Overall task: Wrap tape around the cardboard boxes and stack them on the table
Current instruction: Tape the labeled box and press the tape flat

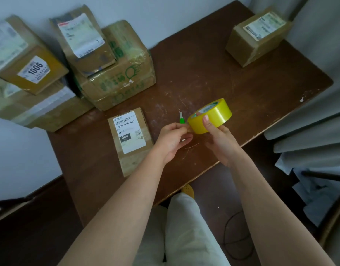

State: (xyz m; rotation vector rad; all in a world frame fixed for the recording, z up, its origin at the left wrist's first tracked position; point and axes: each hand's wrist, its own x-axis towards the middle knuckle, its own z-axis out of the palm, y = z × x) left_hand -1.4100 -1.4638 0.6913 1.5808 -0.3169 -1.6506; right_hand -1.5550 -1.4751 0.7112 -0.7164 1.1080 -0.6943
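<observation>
A worn brown table (232,77) fills the view, its top scratched and chipped. At its far left corner a pile of cardboard boxes is stacked: a large box with green print (123,77) wrapped in glossy tape, a narrower box with a white label (82,39) leaning on top of it, a box marked 1006 (29,56) resting on a flat wide box (44,108) at the table's edge. At the far right corner a single labelled box (258,37) is set well apart from the others. A small flat box with a barcode label (131,139) lies near the table's middle, just left of the hands. A roll of yellow tape (211,116) is held above the table, grasped from below by the right hand (220,143) with the thumb over its outer face. The left hand (173,141) is pinched at the roll's left edge; whether the tape end is caught cannot be told. A green-handled cutter (181,119) lies on the table just behind the left fingers.
</observation>
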